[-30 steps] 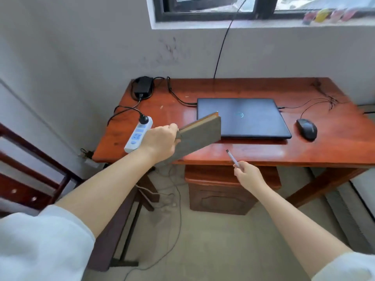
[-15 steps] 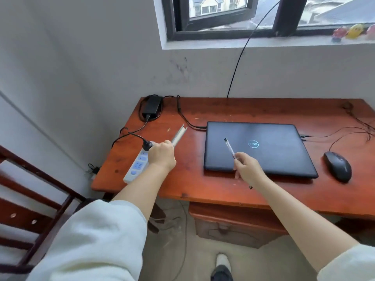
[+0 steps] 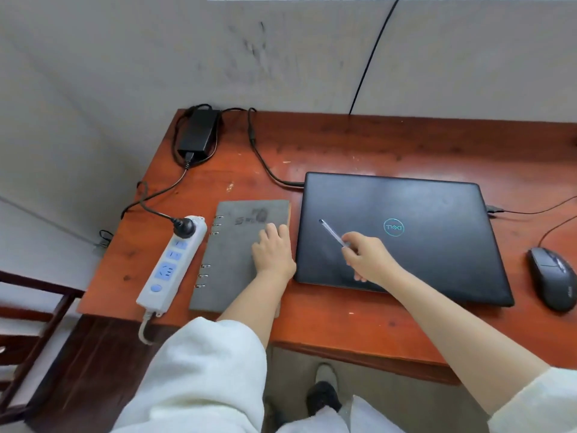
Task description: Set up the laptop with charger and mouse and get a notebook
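Fingers, left hand point(image 3: 272, 251): we see them flat and together on the notebook's right half, pressing, gripping nothing.
Power strip point(image 3: 171, 264): near left of the desk point(image 3: 406, 145), just beside the notebook's ring edge; one black plug sits in its far socket. We judge a leftward shove of the notebook could nudge it toward the near edge.
Charger brick point(image 3: 199, 131): far left corner, cable looped around it, lead running to the laptop's left side. Snagging that lead could pull the plug out.
Notebook point(image 3: 231, 257): grey, closed, flat on the desk between strip and laptop, its near edge close to the desk edge. Careless release could tip it off, we think.
Fingers, right hand point(image 3: 368, 257): pinched on a pen point(image 3: 332, 234), held over the lid.
Laptop point(image 3: 415, 235): closed, centre right. We reckon the pen tip could scratch the lid, or roll if dropped there.
Mouse point(image 3: 551, 278): near right, cable trailing far; looks connected, though we cannot tell for sure.
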A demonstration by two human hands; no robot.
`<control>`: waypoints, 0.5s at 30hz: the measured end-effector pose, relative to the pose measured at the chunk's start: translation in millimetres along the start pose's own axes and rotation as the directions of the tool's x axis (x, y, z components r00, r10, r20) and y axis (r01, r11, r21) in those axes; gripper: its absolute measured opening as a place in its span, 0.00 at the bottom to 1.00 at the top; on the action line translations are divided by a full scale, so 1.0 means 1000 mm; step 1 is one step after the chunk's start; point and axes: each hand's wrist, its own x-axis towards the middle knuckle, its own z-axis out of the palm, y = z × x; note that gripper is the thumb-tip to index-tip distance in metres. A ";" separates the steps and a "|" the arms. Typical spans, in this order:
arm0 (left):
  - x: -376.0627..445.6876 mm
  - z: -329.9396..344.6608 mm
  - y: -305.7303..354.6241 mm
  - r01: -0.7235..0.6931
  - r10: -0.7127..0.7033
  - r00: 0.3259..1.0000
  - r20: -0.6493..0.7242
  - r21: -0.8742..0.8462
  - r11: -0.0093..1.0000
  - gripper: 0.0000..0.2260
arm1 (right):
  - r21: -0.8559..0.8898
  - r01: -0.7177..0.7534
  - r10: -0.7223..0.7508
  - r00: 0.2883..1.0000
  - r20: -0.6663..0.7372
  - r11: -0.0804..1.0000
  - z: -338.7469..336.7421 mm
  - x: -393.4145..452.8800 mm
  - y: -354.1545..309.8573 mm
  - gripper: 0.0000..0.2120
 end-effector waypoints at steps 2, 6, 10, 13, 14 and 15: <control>0.001 0.009 -0.009 -0.006 0.006 1.000 0.017 0.017 1.000 0.15 | -0.017 -0.029 0.029 0.999 -0.020 0.999 0.007 0.000 -0.002 0.11; 0.007 0.012 -0.039 -0.014 0.018 0.999 0.039 -0.104 0.994 0.19 | -0.177 -0.081 0.062 0.992 -0.113 0.981 0.028 -0.002 -0.016 0.12; 0.011 0.003 -0.064 -0.151 0.171 0.984 0.044 -0.291 0.945 0.15 | -0.116 -0.097 0.083 0.990 -0.116 0.989 0.064 0.003 -0.048 0.12; 0.011 0.004 -0.092 -0.258 0.255 0.966 -0.043 -0.248 0.934 0.14 | -0.115 -0.126 0.109 0.984 -0.144 0.985 0.094 0.011 -0.069 0.11; 0.011 0.006 -0.103 -0.294 0.289 0.956 -0.058 -0.226 0.929 0.15 | -0.120 -0.149 0.130 0.979 -0.155 0.981 0.101 0.013 -0.075 0.10; 0.011 0.010 -0.115 -0.322 0.318 0.947 -0.053 -0.198 0.926 0.17 | -0.137 -0.163 0.137 0.974 -0.182 0.977 0.108 0.016 -0.078 0.10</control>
